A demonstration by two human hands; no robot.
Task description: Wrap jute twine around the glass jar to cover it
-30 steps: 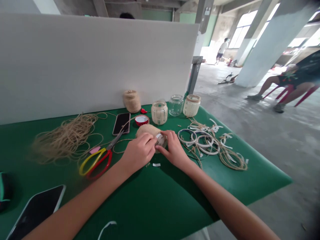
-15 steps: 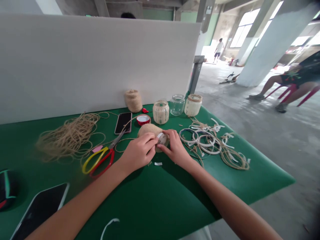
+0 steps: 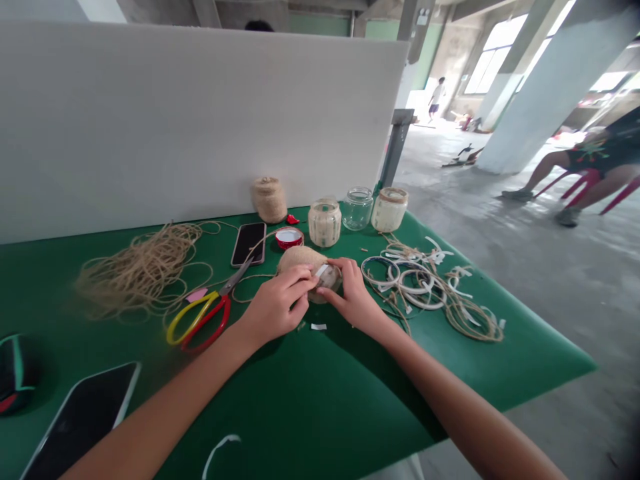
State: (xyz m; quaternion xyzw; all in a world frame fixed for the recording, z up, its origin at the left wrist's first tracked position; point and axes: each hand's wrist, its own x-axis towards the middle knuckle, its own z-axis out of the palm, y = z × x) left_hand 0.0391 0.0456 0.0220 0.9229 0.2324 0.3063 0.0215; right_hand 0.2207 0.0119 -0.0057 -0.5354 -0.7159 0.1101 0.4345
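A jar partly wrapped in twine (image 3: pixel 299 257) lies tilted on the green table, its glassy end towards me. My left hand (image 3: pixel 281 301) is closed at the jar's left side, fingertips pressed near a small white strip (image 3: pixel 321 271) on the surface. On the jar's right side rests my right hand (image 3: pixel 354 293), thumb and fingers curled round its end. Twine runs from the jar towards the left. Scissors (image 3: pixel 213 310) with one yellow and one red handle lie left of my left hand. Below the jar is a loose white scrap (image 3: pixel 319 327).
Behind stand a twine-wrapped jar (image 3: pixel 270 200), a red lid (image 3: pixel 289 238), and several glass jars (image 3: pixel 358 208). Heaped twine (image 3: pixel 150 267) and a phone (image 3: pixel 249 245) lie left; rings and cord (image 3: pixel 425 287) lie right. A white partition (image 3: pixel 200 127) borders the table. Someone sits at far right.
The view has shifted slightly, so everything sits a little further right. Both hands keep their hold on the jar with hardly any movement.
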